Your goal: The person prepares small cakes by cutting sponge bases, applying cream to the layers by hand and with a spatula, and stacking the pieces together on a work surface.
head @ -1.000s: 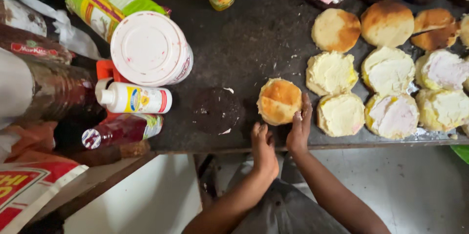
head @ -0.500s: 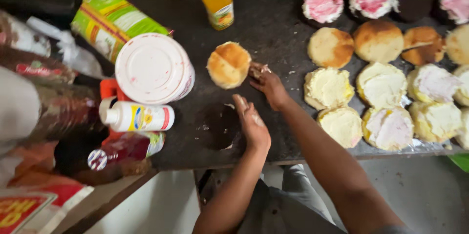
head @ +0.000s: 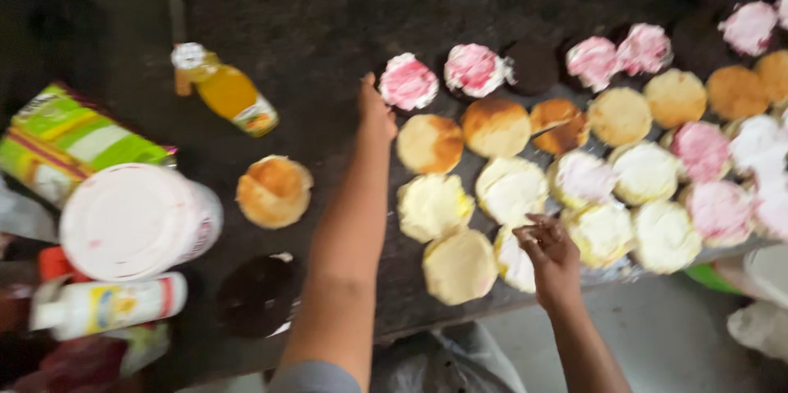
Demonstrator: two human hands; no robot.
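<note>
My left hand (head: 375,110) stretches far over the dark table (head: 312,15), its fingertips beside a pink-frosted round cake (head: 408,81); it holds nothing. My right hand (head: 548,247) hovers with bunched fingers over a white-creamed cake (head: 514,263) in the front row, nothing visible in it. A plain golden cake round (head: 273,190) lies alone left of my left arm. Below it sits a dark chocolate round (head: 257,294). The frame is blurred.
Rows of plain, cream-topped and pink-topped cakes (head: 648,171) fill the right side. At left stand a white tub (head: 135,220), a white squeeze bottle (head: 111,307), a green packet (head: 74,142) and an orange-drink bottle (head: 226,91). The table's front edge runs just below the front row.
The golden cake round now lies on the table, released. My left hand has reached up to the pink cakes; my right hand moved to the front row. The camera swung right.
</note>
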